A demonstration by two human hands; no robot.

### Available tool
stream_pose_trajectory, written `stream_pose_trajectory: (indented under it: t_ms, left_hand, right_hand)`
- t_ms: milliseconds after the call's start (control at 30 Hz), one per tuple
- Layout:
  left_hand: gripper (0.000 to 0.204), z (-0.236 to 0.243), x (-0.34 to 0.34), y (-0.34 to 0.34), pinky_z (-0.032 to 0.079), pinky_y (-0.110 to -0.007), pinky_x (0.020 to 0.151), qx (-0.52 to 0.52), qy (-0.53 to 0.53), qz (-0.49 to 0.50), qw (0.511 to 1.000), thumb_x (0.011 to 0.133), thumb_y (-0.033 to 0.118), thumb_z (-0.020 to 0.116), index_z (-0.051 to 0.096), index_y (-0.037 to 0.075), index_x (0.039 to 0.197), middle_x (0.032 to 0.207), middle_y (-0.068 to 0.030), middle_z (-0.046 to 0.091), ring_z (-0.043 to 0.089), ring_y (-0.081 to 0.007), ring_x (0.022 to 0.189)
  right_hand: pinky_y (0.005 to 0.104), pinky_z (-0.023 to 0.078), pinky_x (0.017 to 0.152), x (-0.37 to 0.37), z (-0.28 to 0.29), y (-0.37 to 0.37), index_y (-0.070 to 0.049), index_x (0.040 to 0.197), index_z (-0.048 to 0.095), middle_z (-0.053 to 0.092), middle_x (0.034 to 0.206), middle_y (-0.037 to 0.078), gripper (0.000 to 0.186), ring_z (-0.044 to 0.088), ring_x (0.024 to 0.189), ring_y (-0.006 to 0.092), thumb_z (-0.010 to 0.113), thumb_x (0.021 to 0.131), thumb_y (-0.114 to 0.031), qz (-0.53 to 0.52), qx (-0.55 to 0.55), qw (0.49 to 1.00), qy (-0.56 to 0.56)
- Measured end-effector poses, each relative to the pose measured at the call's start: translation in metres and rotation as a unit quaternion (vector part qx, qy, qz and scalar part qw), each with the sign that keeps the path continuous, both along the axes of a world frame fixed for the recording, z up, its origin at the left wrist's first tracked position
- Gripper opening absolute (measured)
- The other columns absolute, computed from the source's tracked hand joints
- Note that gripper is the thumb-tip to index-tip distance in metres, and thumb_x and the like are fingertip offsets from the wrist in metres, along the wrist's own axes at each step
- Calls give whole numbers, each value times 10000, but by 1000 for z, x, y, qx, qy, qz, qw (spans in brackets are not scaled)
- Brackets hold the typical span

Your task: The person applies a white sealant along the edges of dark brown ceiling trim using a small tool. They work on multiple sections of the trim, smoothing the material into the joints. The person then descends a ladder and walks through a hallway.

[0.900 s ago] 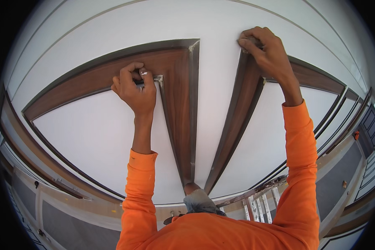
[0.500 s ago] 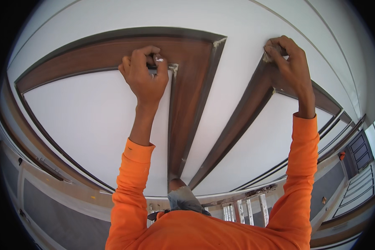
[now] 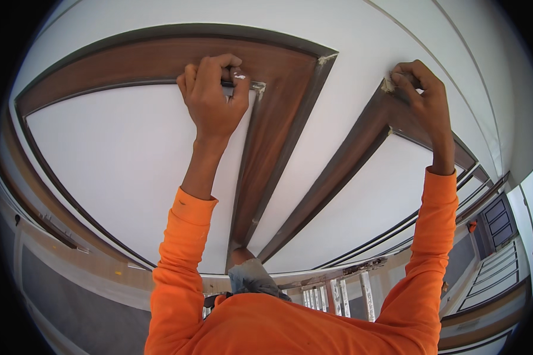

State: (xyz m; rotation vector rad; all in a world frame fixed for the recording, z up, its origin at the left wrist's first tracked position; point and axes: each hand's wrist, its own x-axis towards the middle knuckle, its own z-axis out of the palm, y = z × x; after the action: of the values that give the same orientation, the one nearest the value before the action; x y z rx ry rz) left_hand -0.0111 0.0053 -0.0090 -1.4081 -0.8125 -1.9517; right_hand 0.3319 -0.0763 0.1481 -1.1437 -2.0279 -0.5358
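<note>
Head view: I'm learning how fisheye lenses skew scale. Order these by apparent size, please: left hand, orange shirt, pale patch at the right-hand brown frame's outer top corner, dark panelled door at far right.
1. Orange shirt
2. Left hand
3. Dark panelled door
4. Pale patch

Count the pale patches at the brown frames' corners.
4 visible: outer corner patch and inner corner patch on the left frame; outer patch and inner patch on the right frame. Left hand or right hand may hide more.

Left hand at the left frame, right hand at the right frame (wall between them).
</note>
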Motion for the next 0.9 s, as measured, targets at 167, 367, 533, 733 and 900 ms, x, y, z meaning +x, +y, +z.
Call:
stream_pose_trajectory:
  t_ms: [167,367,533,733,900]
  left_hand:
    - [250,0,-2,2,352,-358,883,5,7,2,1000,821,18,742,725,147,1035,799,66,676,519,-149,824]
    - [232,0,2,-1,354,-363,884,-4,3,-8,1000,832,20,735,725,138,1031,811,52,684,524,-157,818]
    - [221,1,-1,-3,365,-363,882,6,16,8,1000,847,19,736,730,136,1034,847,47,696,535,-159,819]
    - [213,-3,0,4,388,-360,895,11,14,39,999,855,29,746,733,138,1038,883,55,704,569,-160,846]
    - [182,-2,-2,-5,382,-355,927,-25,18,-6,1000,881,33,724,728,134,1033,862,49,693,562,-159,867]
  right_hand:
    - [378,545,835,-8,8,-12,9,1080,729,734,1044,119,196,695,890,283,699,956,-140,-25,-22,992,-120]
    - [358,544,818,-9,-4,-6,8,1071,738,745,989,122,191,689,856,275,688,963,-142,3,-9,1000,-6]
    - [289,513,763,10,-6,-28,-18,1070,767,755,911,59,202,646,773,163,716,977,-190,-80,59,992,-72]
    - [246,485,711,21,-16,-33,-36,1067,804,776,906,-3,220,624,777,74,782,944,-217,51,164,942,288]
    - [263,559,772,12,-60,-18,-3,1092,771,766,926,52,182,697,804,124,773,987,-152,146,187,869,434]
